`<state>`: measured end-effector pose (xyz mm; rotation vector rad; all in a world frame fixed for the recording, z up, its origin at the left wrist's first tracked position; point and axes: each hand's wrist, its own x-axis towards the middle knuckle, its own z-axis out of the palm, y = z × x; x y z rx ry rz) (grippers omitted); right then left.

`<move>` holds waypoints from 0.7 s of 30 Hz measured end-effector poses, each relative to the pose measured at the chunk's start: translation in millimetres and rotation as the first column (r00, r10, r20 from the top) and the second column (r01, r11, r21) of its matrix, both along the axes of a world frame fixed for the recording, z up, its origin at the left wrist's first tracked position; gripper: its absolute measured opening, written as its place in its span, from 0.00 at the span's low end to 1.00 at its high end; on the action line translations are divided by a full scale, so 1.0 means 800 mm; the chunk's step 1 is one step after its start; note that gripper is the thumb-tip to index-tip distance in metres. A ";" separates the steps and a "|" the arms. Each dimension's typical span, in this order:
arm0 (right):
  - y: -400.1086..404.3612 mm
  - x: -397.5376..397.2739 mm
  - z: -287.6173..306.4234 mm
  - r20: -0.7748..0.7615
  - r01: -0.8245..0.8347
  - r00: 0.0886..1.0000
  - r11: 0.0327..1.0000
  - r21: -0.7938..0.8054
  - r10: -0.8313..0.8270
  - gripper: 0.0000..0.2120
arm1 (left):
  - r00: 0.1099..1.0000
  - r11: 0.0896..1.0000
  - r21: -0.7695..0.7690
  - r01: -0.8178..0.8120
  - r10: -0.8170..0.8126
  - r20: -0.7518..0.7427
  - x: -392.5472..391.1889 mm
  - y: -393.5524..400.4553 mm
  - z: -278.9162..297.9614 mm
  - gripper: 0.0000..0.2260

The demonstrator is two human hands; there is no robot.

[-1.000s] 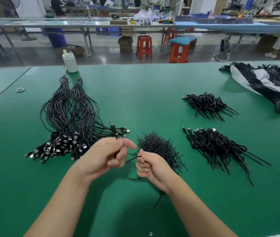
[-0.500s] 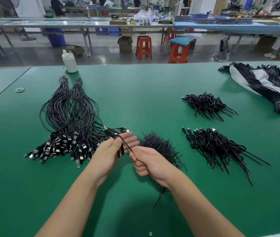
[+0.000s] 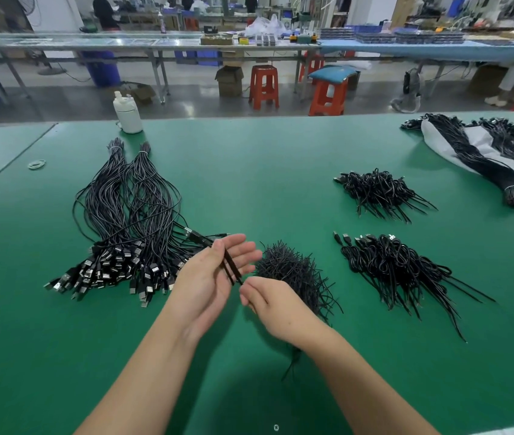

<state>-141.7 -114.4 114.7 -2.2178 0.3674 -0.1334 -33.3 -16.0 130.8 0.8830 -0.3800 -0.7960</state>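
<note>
Centre bottom of frame: right hand [image 3: 271, 306] has fingertips curled in, pinching the lower end of the folded black cable [image 3: 230, 265]. Can't tell if a tie is in that pinch too.

Just left of it, the left hand [image 3: 205, 284] is palm up with fingers spread straight. The cable lies across the fingers, carried rather than gripped. A second ago this hand was a closed fist round the cable and half a second ago it was loosening; now it is fully unfolded. Right hand has gone from a fist beside it to a fingertip pinch at the cable end.

Reading: the folded loop is laid out for binding or re-folding, and no tie shows round it yet.

Directly behind the right hand: heap of black twist ties [image 3: 293, 271]. Centre right: pile of finished coiled cables [image 3: 397, 265], with a second pile [image 3: 378, 189] above it. Centre left: two long bundles of untied USB cables [image 3: 130, 215], plugs fanned toward the lower left.

Far edge of the green table [image 3: 265, 171]: white bottle [image 3: 128, 113] upper left, rubber bands [image 3: 36, 164] far left, grey bag [image 3: 488, 146] with more bundles upper right.
</note>
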 end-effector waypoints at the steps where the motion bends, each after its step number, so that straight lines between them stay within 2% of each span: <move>1: 0.000 0.000 0.000 -0.011 0.017 1.000 0.998 -0.061 -0.018 0.14 | 1.000 1.000 0.011 -0.002 0.002 -0.011 -0.001 0.001 0.000 0.17; 5: -0.001 0.002 0.004 -0.015 0.015 1.000 0.990 -0.140 -0.017 0.09 | 1.000 0.999 0.045 -0.007 0.008 -0.026 -0.004 0.002 0.001 0.12; 6: -0.002 0.002 0.003 0.015 0.010 1.000 0.999 -0.052 -0.009 0.05 | 1.000 0.999 0.052 -0.005 0.006 -0.020 -0.005 0.002 0.001 0.11; 7: -0.002 0.003 0.005 0.048 -0.014 0.999 0.993 0.120 0.008 0.05 | 1.000 0.999 0.054 0.007 -0.006 -0.011 -0.005 0.002 0.001 0.11; 9: 0.000 0.002 0.009 0.139 -0.087 0.990 0.873 0.481 0.022 0.14 | 0.998 0.997 0.047 0.056 -0.056 0.001 -0.007 0.004 0.002 0.11; 10: 0.001 0.002 0.009 0.172 -0.097 0.985 0.826 0.556 -0.001 0.18 | 0.996 0.996 0.040 0.085 -0.085 0.004 -0.008 0.004 0.001 0.11; 15: 0.002 0.000 0.010 0.222 -0.039 0.968 0.800 0.598 -0.118 0.23 | 0.945 0.947 0.054 0.316 -0.319 0.074 -0.001 0.015 0.007 0.11; 18: -0.002 -0.005 0.012 0.235 -0.048 0.967 0.832 0.553 -0.100 0.21 | 0.848 0.860 0.062 0.507 -0.510 0.144 0.008 0.020 0.016 0.12; 21: -0.004 -0.006 0.012 0.223 -0.034 0.970 0.861 0.507 -0.094 0.19 | 0.806 0.817 0.067 0.573 -0.576 0.133 0.010 0.019 0.023 0.13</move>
